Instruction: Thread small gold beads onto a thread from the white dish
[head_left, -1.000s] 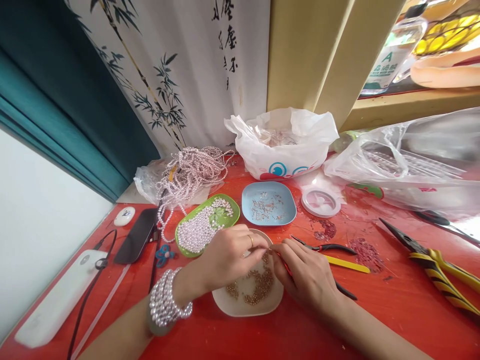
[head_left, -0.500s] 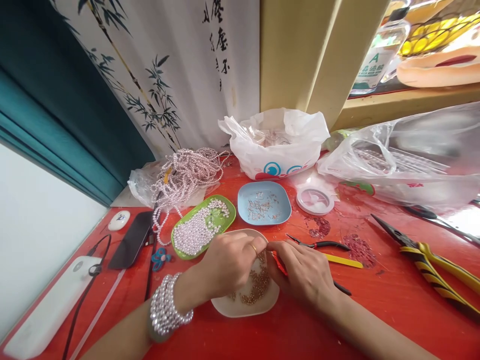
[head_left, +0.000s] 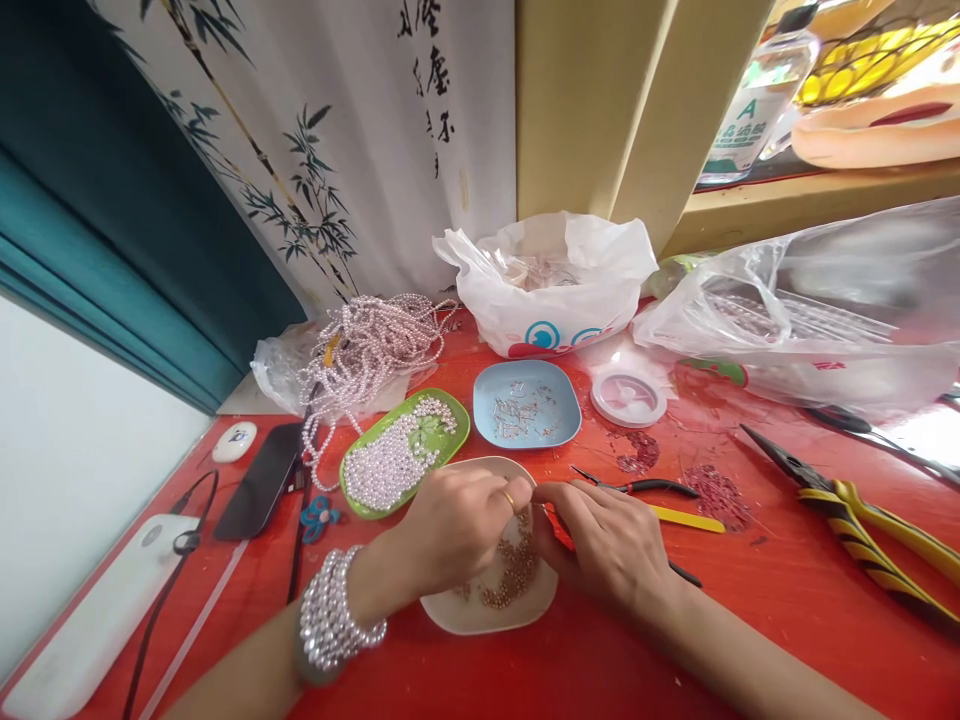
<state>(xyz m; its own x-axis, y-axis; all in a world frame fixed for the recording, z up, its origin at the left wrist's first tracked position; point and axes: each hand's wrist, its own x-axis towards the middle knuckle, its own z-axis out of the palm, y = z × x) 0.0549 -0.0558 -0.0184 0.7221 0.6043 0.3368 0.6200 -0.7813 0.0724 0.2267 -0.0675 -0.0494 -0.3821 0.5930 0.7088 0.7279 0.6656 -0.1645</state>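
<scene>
A cream dish [head_left: 480, 615] of small bronze beads [head_left: 510, 575] is seen at the near middle of the red table [head_left: 787, 600]. Above it, the left hand [head_left: 450, 525] and the right hand [head_left: 607, 540] are met fingertip to fingertip, both pinched shut; the tiny piece between them cannot be made out. A red-handled tool [head_left: 562, 535] is gripped in the right hand. Compared with half a second earlier, both hands are shown almost unmoved, the fingertips kept together over the dish. Just behind lie a green dish [head_left: 459, 432] of pearls and a blue dish [head_left: 562, 425]. Black-handled pliers [head_left: 645, 487] lie just beside the right hand, yellow pliers [head_left: 862, 525] well apart. The dish's middle is hidden by the hands.
</scene>
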